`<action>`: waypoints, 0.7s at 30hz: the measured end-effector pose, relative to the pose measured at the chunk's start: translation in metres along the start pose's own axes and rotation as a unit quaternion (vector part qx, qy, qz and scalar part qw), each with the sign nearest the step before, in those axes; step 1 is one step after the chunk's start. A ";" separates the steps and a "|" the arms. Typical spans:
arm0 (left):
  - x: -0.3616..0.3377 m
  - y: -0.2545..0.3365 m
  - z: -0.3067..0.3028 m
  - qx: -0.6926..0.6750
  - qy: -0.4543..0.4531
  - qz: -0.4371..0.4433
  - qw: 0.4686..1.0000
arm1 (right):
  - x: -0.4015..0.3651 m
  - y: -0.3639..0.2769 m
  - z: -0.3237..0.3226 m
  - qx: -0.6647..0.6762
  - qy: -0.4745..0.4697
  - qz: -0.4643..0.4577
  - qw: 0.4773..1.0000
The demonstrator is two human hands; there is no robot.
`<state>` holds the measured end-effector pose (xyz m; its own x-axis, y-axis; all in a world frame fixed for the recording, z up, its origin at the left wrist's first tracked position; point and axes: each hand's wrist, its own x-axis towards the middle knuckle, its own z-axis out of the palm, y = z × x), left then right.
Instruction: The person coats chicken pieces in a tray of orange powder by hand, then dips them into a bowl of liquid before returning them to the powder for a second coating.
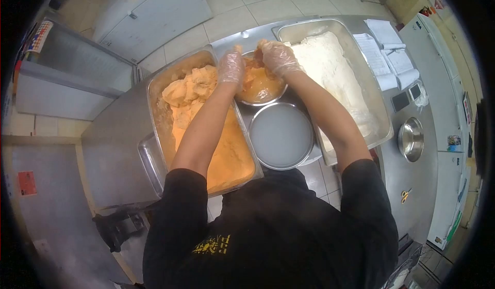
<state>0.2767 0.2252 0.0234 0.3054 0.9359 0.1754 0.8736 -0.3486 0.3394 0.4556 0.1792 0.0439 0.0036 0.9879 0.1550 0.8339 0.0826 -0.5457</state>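
**A:** What lies to the left of the fingers?

**B:** A long rectangular steel pan (151, 90) heaped with orange paste-coated lumps (227, 160). It stands on the grey steel tabletop (113, 149), and the left forearm lies across it. It is just beside the left fingers, I judge so that a lump can come across without a stretch.

**A:** And the left hand (230, 67)?

**B:** It is in a clear plastic glove, bent over the small round steel bowl (260, 102). Its fingers are sunk in the wet orange pieces (258, 85) that fill the bowl. The tips are hidden, so I cannot tell whether they close on anything.

**A:** The right hand (278, 57)?

**B:** Gloved too, at the bowl's far rim. Its fingers are narrow, curled round one of those pieces. The gloves probably spare the skin the paste.

**A:** What is nearer the body than the fingers?

**B:** A round steel basin of cloudy pale liquid (313, 134), just beside the small bowl.

**A:** And to the right?

**B:** A deep rectangular steel tray (304, 28) banked with white flour (330, 67), just beside the right fingers. Well beyond it are white paper sheets (384, 51), an empty little steel bowl (411, 139) and yellow-handled scissors (406, 195), likely set clear of the wet work.
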 end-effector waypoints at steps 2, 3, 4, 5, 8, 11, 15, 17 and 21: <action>0.000 0.006 -0.015 0.011 -0.024 0.008 1.000 | 0.002 -0.017 -0.020 0.031 -0.031 0.037 0.998; 0.000 0.009 -0.020 0.012 -0.028 0.006 1.000 | 0.000 -0.023 -0.026 0.047 -0.049 0.057 0.996; 0.002 0.011 -0.026 0.013 -0.031 0.004 0.999 | 0.000 -0.021 -0.020 -0.015 -0.034 0.028 0.999; 0.001 0.012 -0.028 0.014 -0.033 0.001 0.999 | 0.001 -0.017 -0.011 -0.076 -0.019 -0.002 0.997; 0.003 0.010 -0.017 0.035 -0.037 0.013 0.999 | -0.001 -0.014 -0.001 -0.066 -0.019 0.019 0.997; 0.003 0.003 0.003 -0.022 -0.007 -0.014 1.000 | -0.002 -0.003 0.018 0.030 -0.028 0.077 0.996; 0.003 -0.004 0.005 -0.030 -0.002 -0.005 1.000 | 0.001 -0.011 -0.001 -0.077 -0.014 0.026 0.997; 0.002 0.002 -0.013 -0.051 -0.001 -0.011 0.999 | 0.000 -0.017 -0.008 -0.068 -0.005 0.017 0.998; -0.001 0.001 -0.016 -0.033 -0.012 -0.004 0.999 | -0.009 -0.014 -0.004 -0.012 0.012 0.007 1.000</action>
<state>0.2713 0.2235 0.0388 0.3082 0.9395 0.1494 0.8495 -0.3425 0.4014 0.4461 0.1687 0.0529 0.0283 0.9856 0.1667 0.8462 0.0652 -0.5288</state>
